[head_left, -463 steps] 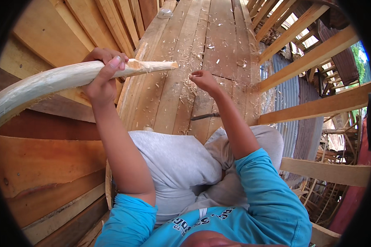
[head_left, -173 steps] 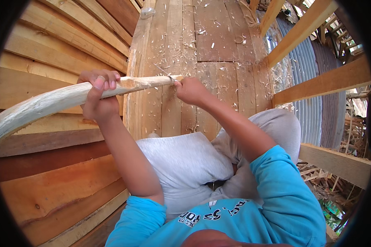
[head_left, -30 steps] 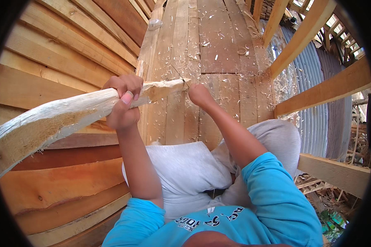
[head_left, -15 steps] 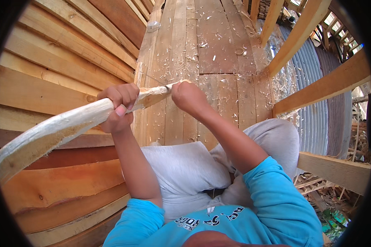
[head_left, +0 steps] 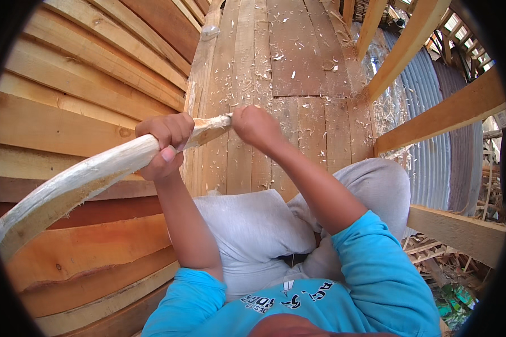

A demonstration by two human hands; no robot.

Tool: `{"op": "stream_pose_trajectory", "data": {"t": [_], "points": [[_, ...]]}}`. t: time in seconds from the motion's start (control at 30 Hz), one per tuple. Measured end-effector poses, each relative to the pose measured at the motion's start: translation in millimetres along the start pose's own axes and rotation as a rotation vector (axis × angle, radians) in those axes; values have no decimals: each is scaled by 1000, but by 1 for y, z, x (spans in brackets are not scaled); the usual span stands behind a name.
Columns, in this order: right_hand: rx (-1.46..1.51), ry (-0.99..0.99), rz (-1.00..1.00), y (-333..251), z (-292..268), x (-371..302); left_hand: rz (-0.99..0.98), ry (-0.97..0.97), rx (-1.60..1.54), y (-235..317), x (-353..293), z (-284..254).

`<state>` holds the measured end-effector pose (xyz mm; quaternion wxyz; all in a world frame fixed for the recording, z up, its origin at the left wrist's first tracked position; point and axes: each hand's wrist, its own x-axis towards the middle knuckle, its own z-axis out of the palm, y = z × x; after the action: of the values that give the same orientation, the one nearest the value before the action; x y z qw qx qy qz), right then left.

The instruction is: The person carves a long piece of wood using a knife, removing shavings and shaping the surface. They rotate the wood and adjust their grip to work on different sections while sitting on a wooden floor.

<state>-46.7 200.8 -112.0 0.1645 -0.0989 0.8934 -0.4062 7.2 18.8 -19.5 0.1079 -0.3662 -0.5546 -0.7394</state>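
Observation:
A long curved piece of pale, partly shaved wood (head_left: 79, 175) runs from the far left edge toward the middle. My left hand (head_left: 166, 140) is closed round it, with the thumb on the near side. Just past the wood's tapered right end, my right hand (head_left: 257, 126) makes a fist. It grips a knife whose thin dark blade showed a moment ago; blade and handle are now hidden by the fist or too thin to make out. Whether the fist also touches the wood tip cannot be told.
Wood shavings (head_left: 293, 74) litter the plank floor (head_left: 242, 73). At left rises a wall of overlapping boards (head_left: 67, 126). Along the right stand wooden railing posts (head_left: 410, 45) and a beam (head_left: 444, 121), with corrugated metal sheets (head_left: 424, 112) beyond. My bent legs (head_left: 247, 224) lie close below.
The thin blade seen across the wood's end has gone from sight. My right fist has shifted slightly left and up, and the wood tip once beside it now ends at its edge.

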Motion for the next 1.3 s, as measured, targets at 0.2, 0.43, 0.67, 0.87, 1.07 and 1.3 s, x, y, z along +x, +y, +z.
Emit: {"op": "stream_pose_trajectory", "data": {"t": [0.2,0.43,0.67,0.87,1.07,1.3], "points": [[28,-3,-20,-2,2,-5,10,-1,7,3,-3,-6],[-183,-16,6,70,21,33,19,-16,-22,-3,6,-4],[-78,-87,65,-29,8,-4,20,40,11,5,-5,-15],[-254,-69,64,75,25,39,31,8,-15,1,3,-13],[43,-43,180,-10,17,6,12,57,13,5,-8,-15],[122,23,122,23,34,16,50,166,10,2,-5,-17]]}}
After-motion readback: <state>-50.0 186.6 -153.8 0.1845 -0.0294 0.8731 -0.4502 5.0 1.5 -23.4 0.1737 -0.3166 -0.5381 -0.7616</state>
